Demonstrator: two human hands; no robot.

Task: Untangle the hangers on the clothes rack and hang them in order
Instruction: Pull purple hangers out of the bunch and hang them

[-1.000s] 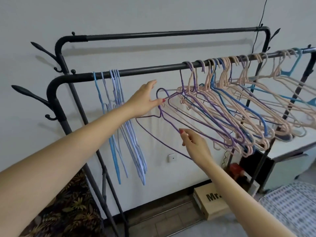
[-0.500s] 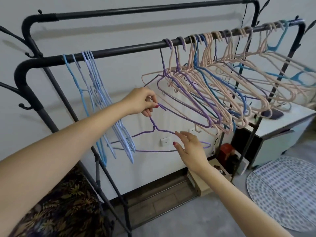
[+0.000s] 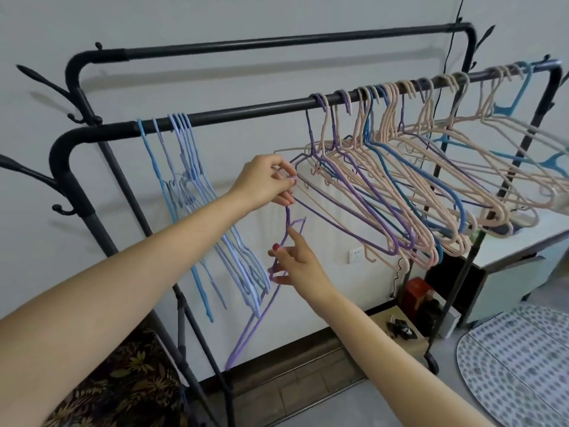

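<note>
Head view. Left hand [image 3: 267, 179] pinched the top of a purple hanger [image 3: 278, 248], thumb and fingers curled round the wire near its hook. The hook itself was hidden by the fingers, so whether it was clear of the tangle could not be told. The purple hanger hung off the rail, tilted, its long side running down-left past the sorted blue hangers [image 3: 191, 192]. Right hand [image 3: 295, 260] was lower on the same hanger: thumb and lower fingers pinching the wire, index finger straight, pointing up along it. The tangled bunch [image 3: 400, 192] of pink, purple and blue hangers sat on the front rail [image 3: 246, 114], just right of the left hand and touching it.

Step in hand, as I judged it: pull this one free and hang it by the blue group. Doing it well likely meant keeping the frame turned flat and steady with the lower hand, drawing the hook out sideways, not yanking, so the neighbours stayed on the rail.

Writing: none readable. The red box [image 3: 415, 295] on the floor and the wall socket [image 3: 357, 255] showed no legible text.
</note>
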